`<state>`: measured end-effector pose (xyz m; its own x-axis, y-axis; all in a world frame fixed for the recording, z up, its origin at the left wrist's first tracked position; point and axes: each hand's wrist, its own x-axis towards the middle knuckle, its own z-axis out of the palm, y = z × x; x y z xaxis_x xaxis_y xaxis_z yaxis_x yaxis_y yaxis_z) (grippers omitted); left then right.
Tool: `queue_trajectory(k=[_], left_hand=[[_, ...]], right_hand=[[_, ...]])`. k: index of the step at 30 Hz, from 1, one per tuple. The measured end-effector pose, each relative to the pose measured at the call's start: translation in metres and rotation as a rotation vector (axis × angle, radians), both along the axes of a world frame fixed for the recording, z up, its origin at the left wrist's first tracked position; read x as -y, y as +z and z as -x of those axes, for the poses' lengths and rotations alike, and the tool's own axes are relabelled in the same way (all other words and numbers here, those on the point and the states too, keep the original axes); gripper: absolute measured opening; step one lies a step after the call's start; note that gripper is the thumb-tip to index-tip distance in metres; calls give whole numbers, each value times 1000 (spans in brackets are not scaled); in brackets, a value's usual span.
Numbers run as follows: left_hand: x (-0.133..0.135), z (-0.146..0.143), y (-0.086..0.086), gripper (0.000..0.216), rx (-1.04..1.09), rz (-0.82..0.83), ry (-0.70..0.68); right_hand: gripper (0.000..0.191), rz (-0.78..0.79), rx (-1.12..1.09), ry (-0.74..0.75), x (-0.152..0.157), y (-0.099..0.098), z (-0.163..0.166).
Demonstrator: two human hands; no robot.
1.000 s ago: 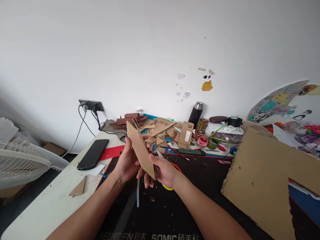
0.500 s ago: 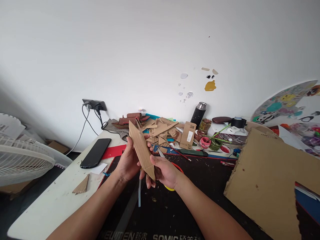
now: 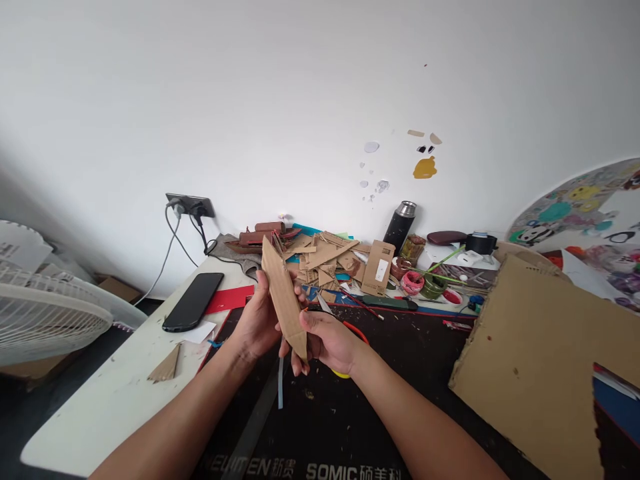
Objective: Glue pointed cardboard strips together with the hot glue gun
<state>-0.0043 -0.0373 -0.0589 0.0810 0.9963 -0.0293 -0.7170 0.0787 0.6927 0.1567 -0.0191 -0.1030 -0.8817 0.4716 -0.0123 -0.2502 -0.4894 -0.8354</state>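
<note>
A long cardboard piece, pointed at both ends like a small boat hull, is held tilted between both hands over the black mat. My left hand grips its left side, thumb along the edge and fingers behind it. At the lower right end, my right hand pinches it, thumb near the edge and fingers underneath. Below the hands a translucent strip, perhaps a glue stick, hangs or lies; its upper end is hidden. Scissors with red and yellow handles lie partly behind my right hand.
Behind the hands is a pile of cardboard scraps beside a brown model boat. Paint jars and a black thermos stand back right. A large cardboard sheet lies right, a phone and a fan left.
The cardboard piece stands slightly more upright, its lower tip shifted a little left. Both hands keep their hold. The whole view has shifted slightly.
</note>
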Motion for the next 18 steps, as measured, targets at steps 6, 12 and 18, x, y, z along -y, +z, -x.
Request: queue_trajectory(k=[6,12,18], left_hand=[[0,1,-3,57,16,-11,-25],[2,2,3,63,-18,11,-24],[-1,1,0,72,-176,-29,4]], right_hand=[[70,8,-1,6,0,1,0],[65,-19,4,-60,-2,3,-1],[59,-196,139,-314,-7,13,-2]])
